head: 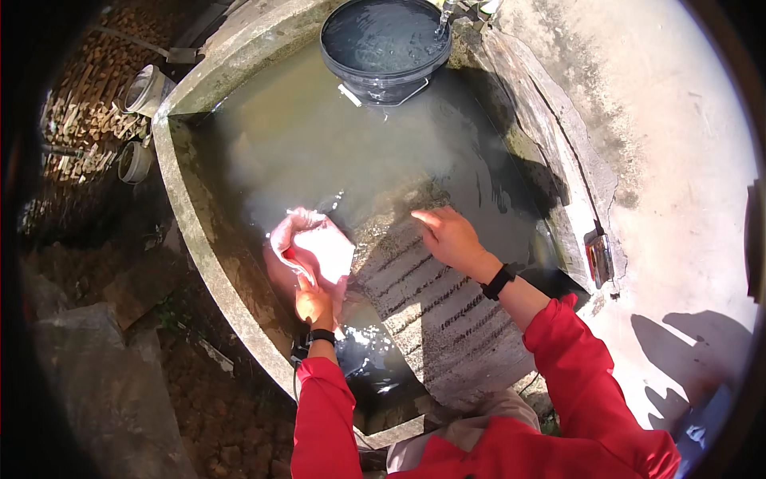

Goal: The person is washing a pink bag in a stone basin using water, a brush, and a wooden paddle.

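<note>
A wet pink cloth is gripped in my left hand, at the left side of a concrete wash basin. Part of the cloth is raised and folded over, while its lower part lies in cloudy water. My right hand hovers around the upper end of a ridged concrete washing slab, index finger extended and nothing in its grasp. Whether it touches the slab I cannot tell. The slab slopes into the water, half in sun and half in shadow.
A black bucket brimming with water stands at the basin's far end, under a running tap. On the right ledge rests a small device with a cable. Outside the left wall are two pale buckets and stacked firewood.
</note>
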A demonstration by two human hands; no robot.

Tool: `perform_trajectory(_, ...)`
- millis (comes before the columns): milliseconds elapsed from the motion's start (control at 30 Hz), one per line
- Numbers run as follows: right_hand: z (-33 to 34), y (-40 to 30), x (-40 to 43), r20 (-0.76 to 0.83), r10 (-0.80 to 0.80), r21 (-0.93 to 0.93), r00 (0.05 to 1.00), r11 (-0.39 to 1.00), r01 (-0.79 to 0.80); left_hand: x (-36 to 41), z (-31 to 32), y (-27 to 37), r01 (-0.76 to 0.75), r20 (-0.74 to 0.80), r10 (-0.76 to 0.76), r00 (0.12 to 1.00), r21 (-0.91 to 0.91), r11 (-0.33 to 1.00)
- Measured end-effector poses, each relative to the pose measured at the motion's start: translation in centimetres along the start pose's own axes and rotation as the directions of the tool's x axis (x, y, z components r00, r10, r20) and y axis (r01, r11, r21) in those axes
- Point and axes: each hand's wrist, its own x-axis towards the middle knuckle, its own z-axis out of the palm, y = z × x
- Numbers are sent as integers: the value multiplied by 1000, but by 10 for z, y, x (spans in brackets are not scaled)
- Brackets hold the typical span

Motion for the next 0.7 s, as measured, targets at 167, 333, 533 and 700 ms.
perform_trajectory(167, -83, 19, 14, -354, -180, -241, 918, 966, 96, 47, 58, -167, -66, -230, 112, 967, 196, 978)
perform_trajectory(333, -155, 89, -19, -475, 79, -375, 876, 883, -283, 13, -28, -59, -61, 172, 13, 985, 278, 959)
perform_trajectory(533, -142, 134, 1, -342, 487, -1, 804, 855, -519, -30, -115, -37, 2, 98, 21, 995, -228, 974)
perform_trajectory(700, -167, 100, -3, -68, 638, 376, 767, 728, -573, -61, -172, -9, -7, 23, 16, 1000, -335, 942)
